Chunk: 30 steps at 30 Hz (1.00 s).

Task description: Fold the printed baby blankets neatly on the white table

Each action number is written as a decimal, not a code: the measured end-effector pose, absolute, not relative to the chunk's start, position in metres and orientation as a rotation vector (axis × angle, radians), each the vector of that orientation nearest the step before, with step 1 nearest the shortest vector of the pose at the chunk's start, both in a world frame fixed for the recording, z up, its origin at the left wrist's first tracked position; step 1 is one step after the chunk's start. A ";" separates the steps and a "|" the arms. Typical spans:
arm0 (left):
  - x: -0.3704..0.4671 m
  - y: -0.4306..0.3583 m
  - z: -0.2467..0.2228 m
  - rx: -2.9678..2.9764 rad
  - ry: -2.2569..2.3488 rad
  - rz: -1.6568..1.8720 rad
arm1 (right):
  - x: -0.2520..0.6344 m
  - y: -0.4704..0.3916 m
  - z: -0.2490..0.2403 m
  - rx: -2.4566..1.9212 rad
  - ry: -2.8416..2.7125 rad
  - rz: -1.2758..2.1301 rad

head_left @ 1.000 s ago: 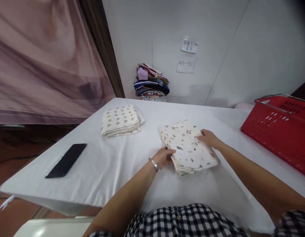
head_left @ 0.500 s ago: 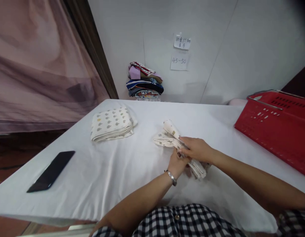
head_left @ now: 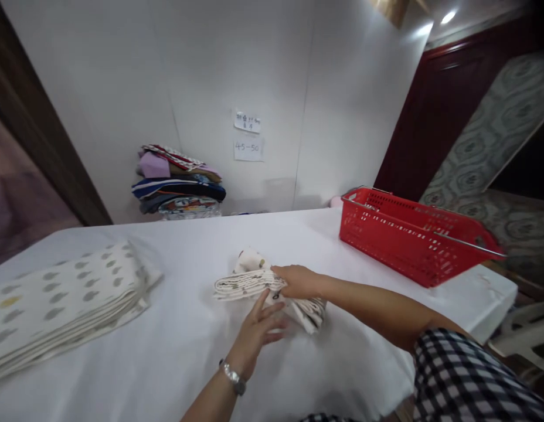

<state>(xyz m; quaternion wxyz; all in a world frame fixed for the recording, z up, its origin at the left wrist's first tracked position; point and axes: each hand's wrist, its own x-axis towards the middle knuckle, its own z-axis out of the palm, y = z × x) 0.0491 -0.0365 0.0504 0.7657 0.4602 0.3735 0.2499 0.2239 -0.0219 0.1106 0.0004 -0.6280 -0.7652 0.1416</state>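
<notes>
A cream cloth (head_left: 243,283) with small printed motifs lies on the white-covered table in front of me, folded into a thick, narrow bundle. Its stacked layers show at the left end, and a loose puffed part rises behind them. My right hand (head_left: 298,282) grips the bundle around its middle, the fingertips partly hidden in the fabric. Just in front of the cloth is my left hand (head_left: 257,331), fingers spread; its index finger reaches the near edge of the bundle. A larger folded cream cloth (head_left: 70,293) with grey motifs and one yellow one rests at the left.
On the right side of the table stands a red plastic basket (head_left: 399,252) with metal handles. Beyond the far table edge (head_left: 272,218), a stack of folded clothes (head_left: 179,190) is piled against the wall. Paper notes (head_left: 248,149) hang there. A white plastic chair (head_left: 527,328) is at the right.
The view has swung right and closer, so the dark phone is out of sight and more of the basket shows. My left hand has loosened from the cloth and spread its fingers.
</notes>
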 end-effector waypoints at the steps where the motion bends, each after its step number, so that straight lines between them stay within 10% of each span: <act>1: 0.047 -0.033 0.044 1.084 0.860 0.539 | 0.229 -0.020 0.111 -1.967 -2.370 0.466; 22: 0.031 -0.023 -0.011 1.456 1.081 0.631 | 0.467 -0.113 0.278 -2.083 -1.554 -0.594; 30: 0.030 -0.023 -0.018 1.377 1.140 0.628 | 0.571 -0.115 0.272 -2.336 -1.299 -0.591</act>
